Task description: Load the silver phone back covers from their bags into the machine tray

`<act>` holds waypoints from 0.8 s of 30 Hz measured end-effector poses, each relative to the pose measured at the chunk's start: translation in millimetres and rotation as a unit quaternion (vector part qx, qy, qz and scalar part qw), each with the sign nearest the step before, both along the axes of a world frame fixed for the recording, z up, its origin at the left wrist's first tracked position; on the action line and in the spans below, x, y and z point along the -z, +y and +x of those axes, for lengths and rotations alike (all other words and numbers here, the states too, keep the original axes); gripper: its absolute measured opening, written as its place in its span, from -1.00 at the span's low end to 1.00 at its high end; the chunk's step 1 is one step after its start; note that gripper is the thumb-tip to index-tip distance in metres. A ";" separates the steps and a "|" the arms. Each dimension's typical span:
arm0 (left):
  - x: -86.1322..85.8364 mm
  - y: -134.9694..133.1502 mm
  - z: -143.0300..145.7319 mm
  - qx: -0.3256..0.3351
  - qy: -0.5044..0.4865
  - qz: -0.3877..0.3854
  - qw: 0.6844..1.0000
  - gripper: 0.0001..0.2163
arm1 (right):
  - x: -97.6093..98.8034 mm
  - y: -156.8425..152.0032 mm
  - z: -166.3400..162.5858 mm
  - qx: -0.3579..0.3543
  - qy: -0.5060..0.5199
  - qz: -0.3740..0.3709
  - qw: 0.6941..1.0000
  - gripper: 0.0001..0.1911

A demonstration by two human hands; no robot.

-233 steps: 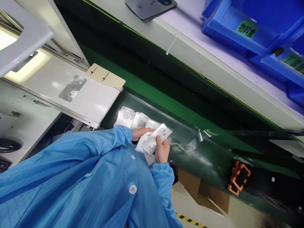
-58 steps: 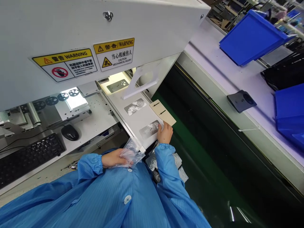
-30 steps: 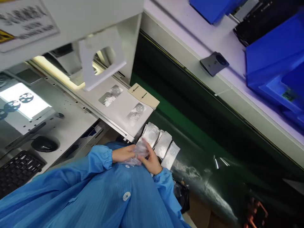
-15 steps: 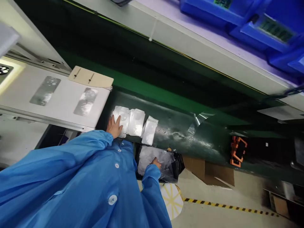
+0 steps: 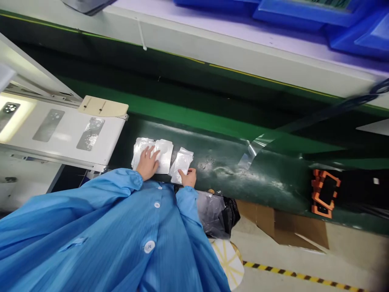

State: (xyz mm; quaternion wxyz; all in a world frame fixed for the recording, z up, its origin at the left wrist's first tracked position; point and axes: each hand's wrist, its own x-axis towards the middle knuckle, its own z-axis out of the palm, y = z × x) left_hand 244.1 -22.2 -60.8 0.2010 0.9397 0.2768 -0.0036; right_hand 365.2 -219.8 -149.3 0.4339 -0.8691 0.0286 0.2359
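Note:
My left hand [image 5: 147,163] lies with its fingers spread on the left stack of shiny, pale plastic film sheets [image 5: 137,152], reaching the edge of the middle stack [image 5: 165,156]. Further right is a smaller, slightly fanned stack of shiny film sheets [image 5: 182,163]. My right hand [image 5: 189,178] grips its lower right edge, thumb on top; the fingertips beneath are hidden. All three stacks rest on the dark green bench [image 5: 212,150], near its front edge.
On the left, a white machine bed [image 5: 68,138] carries phone-back-shaped films [image 5: 91,134]. A black-bagged bin [image 5: 212,213] stands below the bench edge, by a round stool [image 5: 227,261] and cardboard [image 5: 282,227]. Clear tape [image 5: 253,150] and orange frames [image 5: 325,194] are to the right.
My right hand has come up out of the bin to the right stack and grips its edge. My left hand stays spread on the sheets, now nearer the middle stack. The view has shifted.

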 end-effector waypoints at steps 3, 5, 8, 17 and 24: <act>-10.5 -29.4 27.4 0.080 0.056 -0.109 0.989 -0.57 | 12.2 -11.0 10.4 0.010 0.054 0.059 0.997 -0.55; -8.5 -47.3 47.1 0.091 0.129 -0.155 0.975 -0.60 | 18.1 -27.2 12.9 0.016 0.062 0.091 0.994 -0.55; 4.1 -66.3 74.7 0.075 0.190 -0.161 0.966 -0.66 | 24.2 -43.0 11.3 0.035 0.076 0.137 0.987 -0.46; 19.6 -73.1 109.8 0.077 0.196 -0.205 0.956 -0.68 | 24.1 -47.9 9.4 0.120 0.069 0.171 0.975 -0.47; 24.2 -72.4 104.4 0.021 0.173 -0.300 0.938 -0.65 | 13.1 -52.1 5.5 0.147 0.041 0.175 0.973 -0.47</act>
